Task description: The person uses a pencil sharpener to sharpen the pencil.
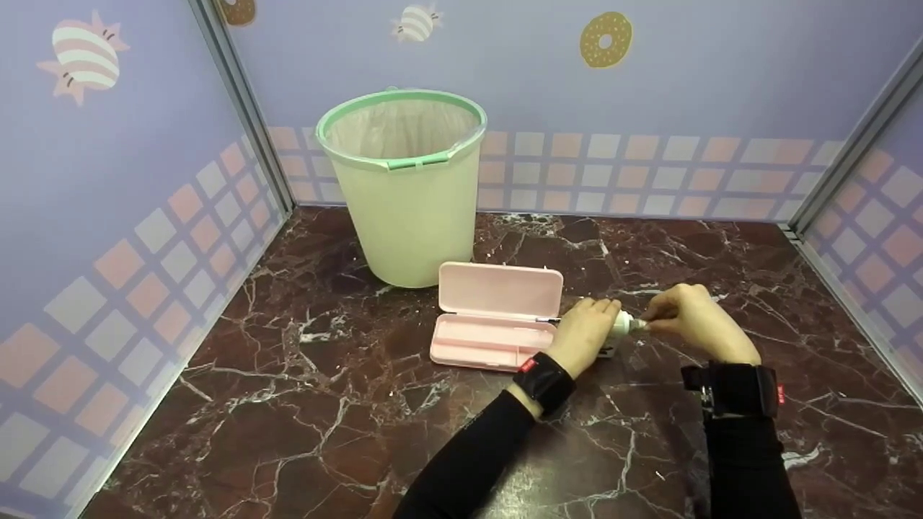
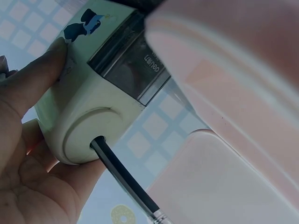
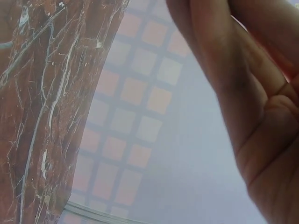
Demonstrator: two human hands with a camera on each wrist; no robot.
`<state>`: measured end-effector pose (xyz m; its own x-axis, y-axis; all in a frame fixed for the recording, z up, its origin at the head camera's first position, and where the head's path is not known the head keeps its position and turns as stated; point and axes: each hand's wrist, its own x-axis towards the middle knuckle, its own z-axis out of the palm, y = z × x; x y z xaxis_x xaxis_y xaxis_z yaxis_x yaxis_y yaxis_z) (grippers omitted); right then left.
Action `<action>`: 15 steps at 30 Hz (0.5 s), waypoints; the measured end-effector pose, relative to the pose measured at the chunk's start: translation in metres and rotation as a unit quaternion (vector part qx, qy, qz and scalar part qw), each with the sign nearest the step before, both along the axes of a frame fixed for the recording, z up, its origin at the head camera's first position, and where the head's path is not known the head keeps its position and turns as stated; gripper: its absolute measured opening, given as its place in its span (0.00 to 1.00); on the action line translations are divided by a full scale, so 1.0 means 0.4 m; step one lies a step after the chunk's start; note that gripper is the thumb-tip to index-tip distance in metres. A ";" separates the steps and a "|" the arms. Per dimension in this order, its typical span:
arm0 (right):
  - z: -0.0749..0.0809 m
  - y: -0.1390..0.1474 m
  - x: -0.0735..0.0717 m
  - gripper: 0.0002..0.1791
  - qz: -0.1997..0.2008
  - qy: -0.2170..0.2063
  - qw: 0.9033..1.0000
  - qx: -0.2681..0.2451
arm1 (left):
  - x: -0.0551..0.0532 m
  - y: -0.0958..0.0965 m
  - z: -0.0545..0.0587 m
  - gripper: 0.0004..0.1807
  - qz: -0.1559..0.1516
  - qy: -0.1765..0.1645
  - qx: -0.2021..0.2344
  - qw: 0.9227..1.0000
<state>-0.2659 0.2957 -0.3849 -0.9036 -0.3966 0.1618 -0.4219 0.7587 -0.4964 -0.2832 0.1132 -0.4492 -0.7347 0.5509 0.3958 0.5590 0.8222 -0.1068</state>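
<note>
My left hand [image 1: 585, 330] grips a pale hand-crank pencil sharpener [image 2: 84, 109], thumb on one side and fingers on the other in the left wrist view. A dark pencil [image 2: 125, 175] with a silvery band sticks into the round hole in its end. The sharpener has a see-through dark shavings drawer [image 2: 133, 67]. At the other end, my right hand [image 1: 694, 323] pinches the small crank [image 1: 638, 325]. The right wrist view shows bent fingers, with the crank out of sight. Just left of the sharpener lies an open pink pencil case [image 1: 500, 290], its lid raised.
Behind the pencil case stands a pale green bin [image 1: 411, 216] with a green rim and a clear liner. Patterned panels [image 1: 692, 94] enclose the dark marbled tabletop [image 1: 332, 432] at the back and both sides.
</note>
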 end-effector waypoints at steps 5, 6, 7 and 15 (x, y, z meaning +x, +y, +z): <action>-0.006 -0.001 -0.003 0.02 -0.019 0.030 0.999 -0.008 | 0.000 0.002 0.001 0.21 -0.002 0.004 -0.003 1.000; -0.007 -0.001 -0.005 0.02 -0.022 0.033 0.999 -0.009 | 0.000 0.002 0.001 0.21 -0.002 0.004 -0.003 1.000; -0.009 -0.001 -0.006 0.02 -0.025 0.039 0.999 -0.010 | 0.000 0.002 0.001 0.21 -0.003 0.004 -0.004 1.000; -0.040 -0.014 -0.035 0.04 -0.067 0.117 0.990 -0.033 | -0.001 0.003 0.000 0.21 -0.005 0.000 -0.012 1.000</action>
<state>-0.2799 0.2902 -0.4007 -0.8825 -0.2571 0.3939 -0.4285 0.7849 -0.4476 -0.2838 0.1143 -0.4491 -0.7283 0.5682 0.3829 0.5679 0.8133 -0.1268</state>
